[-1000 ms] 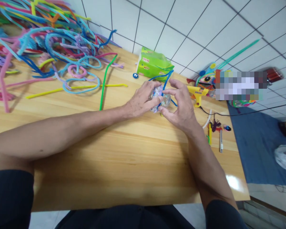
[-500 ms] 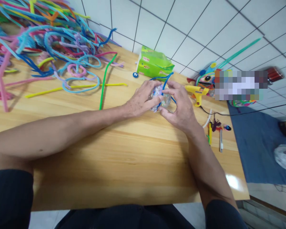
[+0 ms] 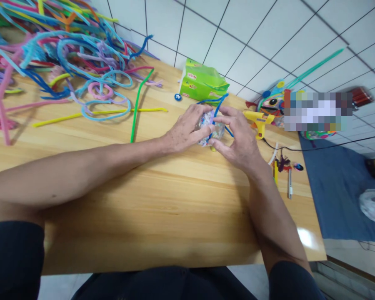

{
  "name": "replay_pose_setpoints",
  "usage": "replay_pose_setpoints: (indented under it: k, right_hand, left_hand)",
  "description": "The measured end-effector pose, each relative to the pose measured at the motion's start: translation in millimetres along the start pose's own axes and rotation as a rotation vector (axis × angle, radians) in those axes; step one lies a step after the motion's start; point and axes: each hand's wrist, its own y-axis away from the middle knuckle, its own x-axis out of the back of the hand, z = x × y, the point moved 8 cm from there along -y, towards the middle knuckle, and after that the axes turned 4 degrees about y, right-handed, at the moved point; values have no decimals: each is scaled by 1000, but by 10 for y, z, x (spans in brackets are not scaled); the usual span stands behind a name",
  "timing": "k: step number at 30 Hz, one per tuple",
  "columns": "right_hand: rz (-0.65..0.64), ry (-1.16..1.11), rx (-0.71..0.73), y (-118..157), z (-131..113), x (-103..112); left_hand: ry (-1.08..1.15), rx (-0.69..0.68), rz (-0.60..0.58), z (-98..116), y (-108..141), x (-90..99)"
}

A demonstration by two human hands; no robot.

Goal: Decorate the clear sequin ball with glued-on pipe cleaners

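Between my hands is a small clear plastic container (image 3: 218,131) with speckled, multicoloured contents; its exact kind is hard to make out. A blue pipe cleaner (image 3: 219,105) runs around it, with loose ends sticking up and out to the right. My left hand (image 3: 187,128) is closed on the container's left side, its thumb lying across the front. On the other side, my right hand (image 3: 240,139) has its thumb and fingertips curled against the container and the blue pipe cleaner. A bit of yellow shows beneath my right thumb.
Tangled pipe cleaners (image 3: 81,54) cover the back left, with a green pipe cleaner (image 3: 137,104) nearby. Behind my hands stands a green tissue pack (image 3: 203,81) beside a blue button (image 3: 178,97). A yellow glue gun (image 3: 258,121), its cord and a utility knife (image 3: 290,183) lie right.
My right thumb and fingers have shifted slightly on the container, and a yellow bit now shows under the thumb. My left hand stays almost still.
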Motion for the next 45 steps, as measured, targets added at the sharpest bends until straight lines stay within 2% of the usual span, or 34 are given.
replay_pose_setpoints:
  k: [10, 18, 25, 39, 45]
  right_hand:
    - [31, 8, 2, 0, 13, 0]
    - [61, -2, 17, 10, -85, -56]
    - [26, 0, 3, 10, -52, -115]
    - [100, 164, 122, 32, -161, -114]
    - [105, 144, 113, 37, -127, -119]
  left_hand:
    - [-1, 8, -3, -18, -5, -6]
    - [-5, -19, -4, 8, -1, -13]
    - [-7, -11, 3, -7, -5, -12]
    - [-21, 4, 5, -14, -3, 12]
    - [-13, -5, 13, -29, -11, 16]
